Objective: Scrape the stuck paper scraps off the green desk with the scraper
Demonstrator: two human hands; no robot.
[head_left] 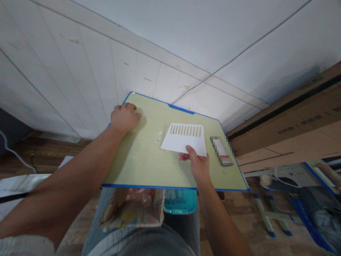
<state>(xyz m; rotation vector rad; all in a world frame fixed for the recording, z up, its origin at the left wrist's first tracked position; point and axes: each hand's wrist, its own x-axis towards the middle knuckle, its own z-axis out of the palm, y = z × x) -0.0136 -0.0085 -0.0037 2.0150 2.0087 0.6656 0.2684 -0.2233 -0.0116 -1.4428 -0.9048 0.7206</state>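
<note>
A white slotted card (183, 140), wider at its near edge, has a row of several long rounded holes along its far side. My right hand (198, 161) grips its near right edge, thumb on top and fingers beneath. My left hand (125, 115) rests at the left edge of the yellow-green tabletop (149, 167), fingers loosely bent and thumb apart, with nothing visible in it. Small pale scraps (160, 133) lie left of the card. To its right lies a long pixelated item (221, 151) whose kind I cannot make out.
The blue-rimmed table stands against a white panelled wall (93, 71) with a grey cable (226, 64). Large cardboard boxes (287, 124) lean at the right. Below the near edge are a turquoise basin (180, 209) and an open bag (133, 213).
</note>
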